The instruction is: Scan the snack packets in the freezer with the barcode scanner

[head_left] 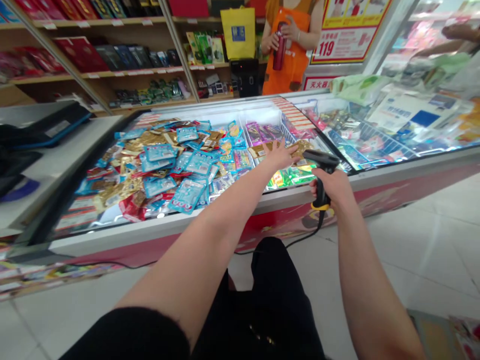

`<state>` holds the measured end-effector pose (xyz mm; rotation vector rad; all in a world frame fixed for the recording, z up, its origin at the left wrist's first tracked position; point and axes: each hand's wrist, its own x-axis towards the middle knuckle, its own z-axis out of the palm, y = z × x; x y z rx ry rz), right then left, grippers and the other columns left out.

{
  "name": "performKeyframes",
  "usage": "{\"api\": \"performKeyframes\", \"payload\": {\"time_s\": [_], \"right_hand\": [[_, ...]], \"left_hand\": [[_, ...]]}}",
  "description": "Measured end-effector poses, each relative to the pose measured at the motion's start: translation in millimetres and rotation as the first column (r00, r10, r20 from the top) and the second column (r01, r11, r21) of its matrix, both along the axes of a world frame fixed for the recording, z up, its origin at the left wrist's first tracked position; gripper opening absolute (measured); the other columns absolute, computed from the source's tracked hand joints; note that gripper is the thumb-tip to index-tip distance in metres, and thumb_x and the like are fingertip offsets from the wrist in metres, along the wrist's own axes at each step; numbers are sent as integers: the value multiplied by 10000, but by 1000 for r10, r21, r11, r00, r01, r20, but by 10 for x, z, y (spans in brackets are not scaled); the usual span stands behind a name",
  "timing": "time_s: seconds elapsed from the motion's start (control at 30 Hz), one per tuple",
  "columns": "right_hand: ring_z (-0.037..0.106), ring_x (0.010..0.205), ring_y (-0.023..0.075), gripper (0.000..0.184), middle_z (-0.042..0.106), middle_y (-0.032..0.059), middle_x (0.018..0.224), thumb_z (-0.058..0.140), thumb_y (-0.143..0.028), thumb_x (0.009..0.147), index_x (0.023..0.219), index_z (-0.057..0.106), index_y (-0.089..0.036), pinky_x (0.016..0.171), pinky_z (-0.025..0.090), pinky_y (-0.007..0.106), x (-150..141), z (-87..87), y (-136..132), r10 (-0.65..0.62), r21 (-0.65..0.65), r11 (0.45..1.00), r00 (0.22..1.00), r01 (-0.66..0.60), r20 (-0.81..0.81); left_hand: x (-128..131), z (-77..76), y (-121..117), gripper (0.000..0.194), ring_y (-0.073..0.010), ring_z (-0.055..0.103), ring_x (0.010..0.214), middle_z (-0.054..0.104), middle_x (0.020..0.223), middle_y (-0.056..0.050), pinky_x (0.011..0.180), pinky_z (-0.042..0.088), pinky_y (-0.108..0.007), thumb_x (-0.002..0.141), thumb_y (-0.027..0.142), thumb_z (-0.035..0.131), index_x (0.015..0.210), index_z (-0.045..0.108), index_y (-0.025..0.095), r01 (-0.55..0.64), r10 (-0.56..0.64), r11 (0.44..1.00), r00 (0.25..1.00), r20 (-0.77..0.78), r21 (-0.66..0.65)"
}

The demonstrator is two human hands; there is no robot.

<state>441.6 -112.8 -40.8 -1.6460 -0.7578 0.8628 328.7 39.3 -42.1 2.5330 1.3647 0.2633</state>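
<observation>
My right hand (335, 185) is wrapped round the grip of a black and yellow barcode scanner (321, 161), whose cable hangs down past the freezer front. Fingers spread, my left hand (280, 155) reaches over gold-wrapped ice cream packets (300, 148) in a basket section of the chest freezer (262, 202); whether it touches them I cannot tell. Green packets (296, 176) lie just below that hand, and purple packets (264, 132) sit behind it. On the left is a big loose heap of blue, gold and red packets (161, 160).
Across the freezer stands a person in an orange apron (287, 65) holding a dark red flask (279, 50). Plastic bags (360, 87) and a white printed package (405, 112) rest on the right side. A counter with black equipment (48, 125) is at left; shelves (131, 72) stand behind.
</observation>
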Motion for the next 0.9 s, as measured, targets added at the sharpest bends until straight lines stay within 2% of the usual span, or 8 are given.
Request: {"api": "performKeyframes", "payload": {"time_s": [0.2, 0.37, 0.43, 0.53, 0.6, 0.7, 0.8, 0.9], "right_hand": [[549, 359, 151, 143, 601, 23, 501, 673, -258, 744, 679, 596, -157, 345, 481, 249, -135, 66, 30, 21, -34, 999, 1000, -20, 11], [540, 357, 145, 160, 593, 24, 486, 649, -239, 760, 636, 585, -161, 346, 478, 243, -384, 78, 58, 76, -48, 996, 997, -75, 21], [545, 360, 144, 171, 598, 32, 492, 649, -243, 764, 631, 585, -156, 352, 484, 242, -474, 59, 67, 111, -49, 993, 994, -110, 18], [558, 370, 146, 153, 603, 29, 496, 673, -250, 760, 668, 592, -158, 362, 488, 235, -597, 37, 73, 153, -39, 988, 988, -152, 24], [561, 372, 146, 141, 603, 23, 493, 682, -246, 757, 685, 593, -163, 362, 486, 231, -677, 30, 74, 161, -40, 986, 986, -159, 37], [564, 369, 153, 152, 610, 36, 498, 683, -249, 757, 671, 594, -160, 356, 488, 240, -796, 26, 68, 155, -59, 987, 986, -151, 63], [576, 372, 160, 175, 628, 55, 518, 697, -269, 747, 666, 600, -149, 350, 491, 245, -898, 26, 42, 183, -74, 981, 980, -177, 85], [576, 368, 158, 182, 635, 60, 530, 702, -276, 737, 669, 599, -143, 342, 486, 242, -969, 44, -1, 226, -65, 973, 970, -220, 94]], "left_hand": [[-172, -136, -313, 599, -388, 159, 1490, 308, 1602, -46, 1138, 50, -733, 902, 599, 411, 1469, 403, 406, -64, 65, 995, 998, -3, 72], [-541, -76, -576, 483, -342, 275, 1453, 382, 1554, -52, 1139, 151, -700, 962, 503, 342, 1422, 456, 410, -102, 99, 992, 994, 34, 76], [-747, -7, -562, 479, -333, 321, 1435, 399, 1540, -71, 1139, 213, -663, 969, 451, 352, 1436, 439, 384, -180, 176, 982, 983, 60, 62], [-1078, 86, -453, 514, -380, 454, 1339, 517, 1420, -179, 1083, 349, -593, 916, 388, 487, 1405, 491, 228, -317, 318, 948, 947, 41, -31], [-1254, 121, -387, 471, -384, 517, 1279, 595, 1314, -202, 1071, 391, -503, 846, 343, 609, 1282, 599, 165, -312, 312, 949, 950, 3, -56], [-1391, 137, -365, 413, -373, 537, 1256, 651, 1224, -179, 1081, 399, -423, 736, 296, 735, 1125, 687, 165, -295, 294, 955, 955, -27, -22], [-1433, 154, -430, 461, -364, 556, 1229, 670, 1190, -168, 1057, 425, -402, 670, 306, 790, 1099, 694, 166, -294, 294, 956, 956, -24, -15], [-1492, 201, -512, 476, -328, 594, 1185, 674, 1204, -147, 1011, 459, -386, 699, 290, 757, 1154, 669, 180, -281, 280, 960, 959, 39, 7]]}}
